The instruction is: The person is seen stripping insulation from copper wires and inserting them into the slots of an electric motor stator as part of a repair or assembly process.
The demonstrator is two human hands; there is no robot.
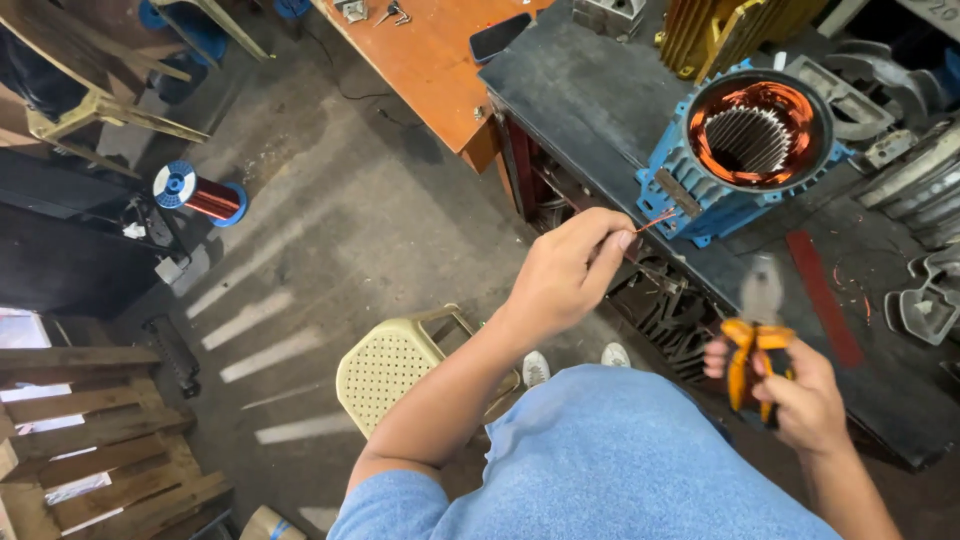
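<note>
Fingers of the left hand point(565, 272) pinch a thin copper wire point(655, 220) that runs taut to the blue motor stator point(745, 140), probably held so to keep the strand straight and clear of the windings; the right hand point(795, 390) is closed round orange-handled pliers point(757, 345), nose up and near the bench edge, likely kept ready beside the wire; the stator lies on a dark workbench point(590, 100), its open bore turned up so the copper coils show; an orange table point(430, 55) behind carries a dark phone; a blue spool of copper wire point(198, 192) sits well apart on the left; a cream plastic stool point(390, 365) stands below.
</note>
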